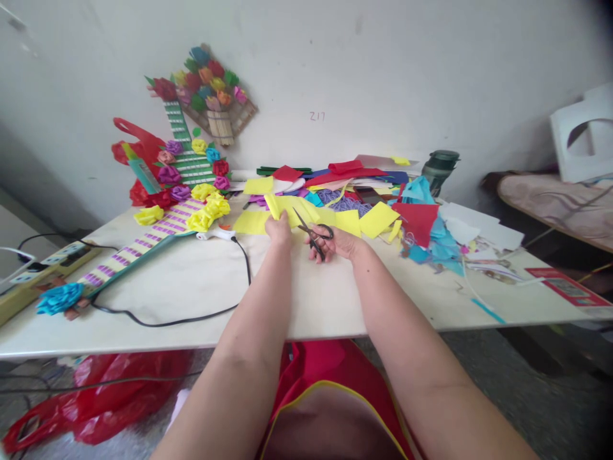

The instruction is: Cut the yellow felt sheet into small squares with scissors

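Yellow paper (272,206) is pinched in the left hand (278,229) over the middle of the white table (186,281), near other yellow sheets (380,220); the right hand (341,243) grips dark scissors (310,232) by their handles, blades parted just beside the paper

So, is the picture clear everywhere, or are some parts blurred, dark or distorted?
In the head view, light is soft; the dark metal scissors look fairly clear, the white board with a round cutout seems softer, the upper right corner is dark, and the forearms look stretched.
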Available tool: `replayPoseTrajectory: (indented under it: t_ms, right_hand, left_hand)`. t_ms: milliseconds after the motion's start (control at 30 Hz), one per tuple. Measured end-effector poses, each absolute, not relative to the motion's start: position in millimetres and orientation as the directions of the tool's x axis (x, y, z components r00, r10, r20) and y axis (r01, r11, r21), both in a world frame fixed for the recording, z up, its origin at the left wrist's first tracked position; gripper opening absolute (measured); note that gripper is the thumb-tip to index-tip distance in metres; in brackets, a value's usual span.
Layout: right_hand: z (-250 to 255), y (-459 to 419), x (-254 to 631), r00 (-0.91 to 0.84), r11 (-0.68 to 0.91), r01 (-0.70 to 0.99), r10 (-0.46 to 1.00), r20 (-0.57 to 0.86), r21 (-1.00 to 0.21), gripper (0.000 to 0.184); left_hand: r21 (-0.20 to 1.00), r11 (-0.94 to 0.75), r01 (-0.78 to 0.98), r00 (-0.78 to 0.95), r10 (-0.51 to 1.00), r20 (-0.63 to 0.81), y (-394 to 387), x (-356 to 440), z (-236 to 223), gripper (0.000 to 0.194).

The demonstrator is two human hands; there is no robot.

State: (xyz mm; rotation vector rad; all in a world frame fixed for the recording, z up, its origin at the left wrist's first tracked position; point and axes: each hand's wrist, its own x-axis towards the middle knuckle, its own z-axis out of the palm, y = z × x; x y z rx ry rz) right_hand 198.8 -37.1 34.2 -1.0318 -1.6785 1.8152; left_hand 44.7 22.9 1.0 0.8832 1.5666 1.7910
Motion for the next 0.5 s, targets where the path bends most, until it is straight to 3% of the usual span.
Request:
replayPoseTrajectory:
  t_ms: [500]
  right_hand:
    - [29.9, -33.7, 196.5, -0.591, -0.157, 0.120, 0.782, -0.197, -0.980, 0.046]
  left_hand:
    - [0.991, -0.104, 0.085, -0.609, 0.781, 0.134, 25.8, 43.6, -4.6, 0.026]
